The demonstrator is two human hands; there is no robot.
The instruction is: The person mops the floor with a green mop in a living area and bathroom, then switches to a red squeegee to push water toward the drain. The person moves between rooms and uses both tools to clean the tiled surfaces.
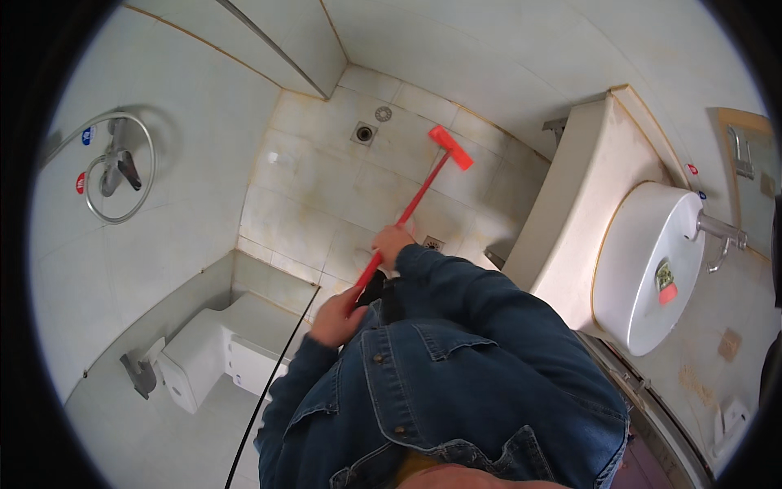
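Both my hands grip the red handle (424, 191) of a long floor tool, a brush or scraper. My left hand (337, 319) is closed around its near end, close to my body. Farther along the shaft, my right hand (392, 243) wraps around it. The bright red head (451, 148) lies at or just above the pale tiled floor (317, 183), slightly blurred. I cannot make out its underside. Yellowish stains mark several tiles. Denim sleeves cover both my arms.
A square floor drain (363, 133) and a round drain cover (383, 113) lie ahead; another drain (434, 243) is near my right hand. The washbasin (647, 269) and its counter (568, 202) stand right. On the left wall hangs a shower mixer (116, 168) with hose; a glass panel edge (275, 382) is beside me.
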